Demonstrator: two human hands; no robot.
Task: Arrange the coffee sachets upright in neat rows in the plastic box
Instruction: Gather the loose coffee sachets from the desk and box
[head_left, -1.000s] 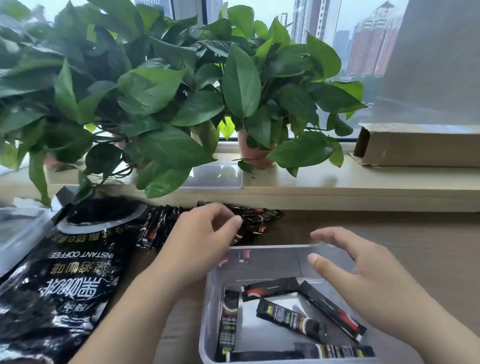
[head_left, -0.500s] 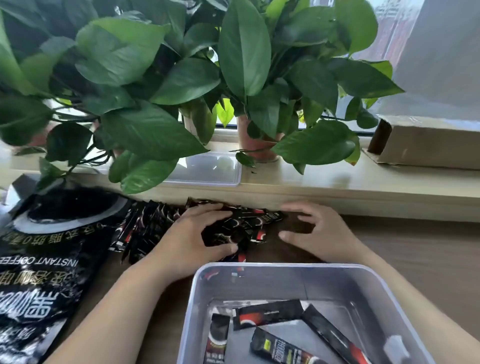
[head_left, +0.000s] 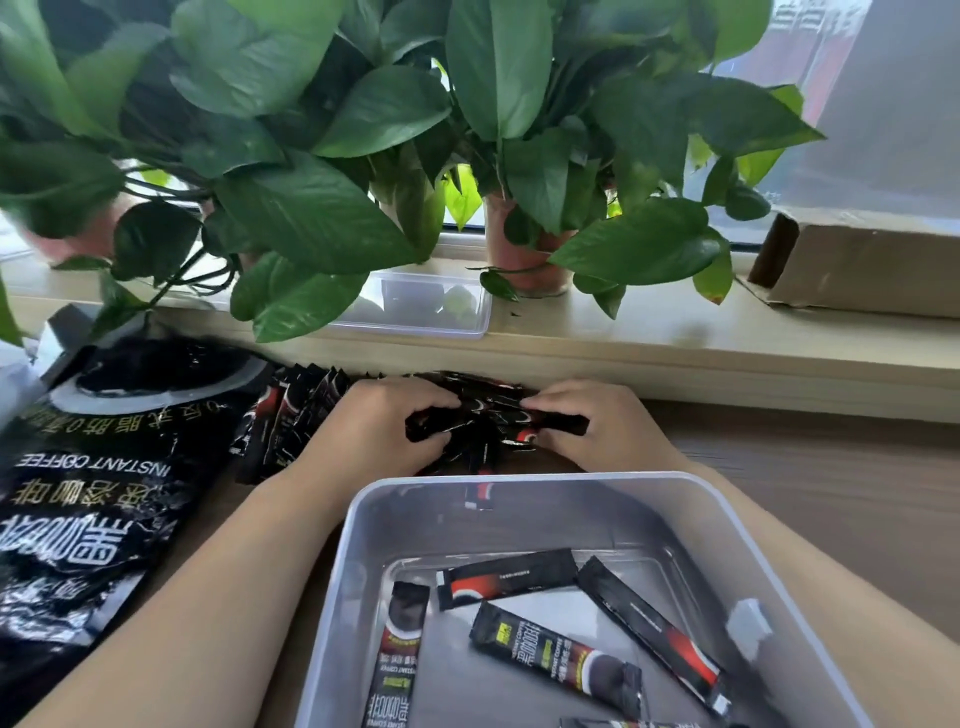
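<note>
A clear plastic box (head_left: 519, 486) stands near me on the wooden table, with several black coffee sachets (head_left: 550, 654) lying flat and scattered on its bottom. Beyond its far wall lies a pile of black-and-red sachets (head_left: 488, 421). My left hand (head_left: 379, 431) grips the pile's left end with curled fingers. My right hand (head_left: 602, 426) grips its right end, fingers curled over the sachets. More sachets (head_left: 291, 415) lie fanned out to the left of my left hand.
A large black instant coffee bag (head_left: 98, 493) lies at the left. A raised windowsill (head_left: 675, 343) behind the pile carries potted plants (head_left: 524, 254), a clear lid (head_left: 431, 306) and a cardboard box (head_left: 862, 270). Leaves hang over the sill's edge.
My right hand moved from above the box to the sachet pile and closed on its right end. My left hand closed on the left end. The view moved nearer.
</note>
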